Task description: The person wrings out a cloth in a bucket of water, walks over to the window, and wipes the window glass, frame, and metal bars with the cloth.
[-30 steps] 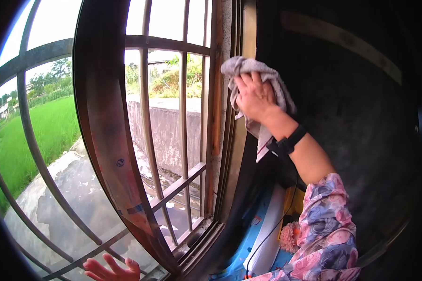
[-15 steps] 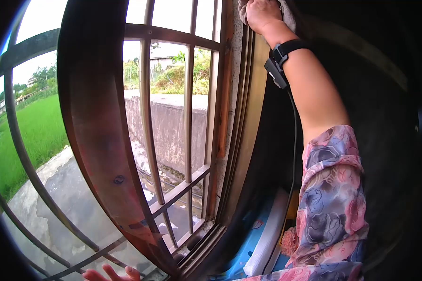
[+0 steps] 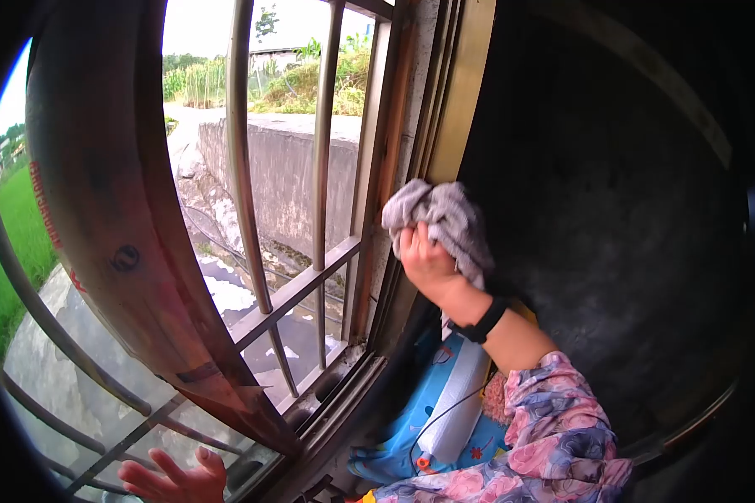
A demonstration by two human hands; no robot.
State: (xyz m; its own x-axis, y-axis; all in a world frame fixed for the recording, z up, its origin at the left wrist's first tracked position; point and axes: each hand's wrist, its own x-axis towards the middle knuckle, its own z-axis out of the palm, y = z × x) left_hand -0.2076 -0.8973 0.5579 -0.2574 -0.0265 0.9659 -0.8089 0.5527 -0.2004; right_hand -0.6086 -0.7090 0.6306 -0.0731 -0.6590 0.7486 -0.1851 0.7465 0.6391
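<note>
My right hand is closed around a crumpled grey cloth. The cloth lies over the brass-coloured side strip of the window frame, about halfway up the picture. A black band circles my right wrist below the flowered sleeve. At the bottom left, my left hand shows with its fingers spread and nothing in it. It is nearest to the low end of the dark upright window post and the glass beside it; whether it touches the glass I cannot tell.
Metal bars stand outside the window, above a sliding track. A blue patterned cloth item and a white padded strip lie below my right arm. A dark wall fills the right side.
My right hand has come down along the window frame with the cloth, from the top edge to mid-picture. My left hand appears higher and more fully in view. The camera view has shifted.
</note>
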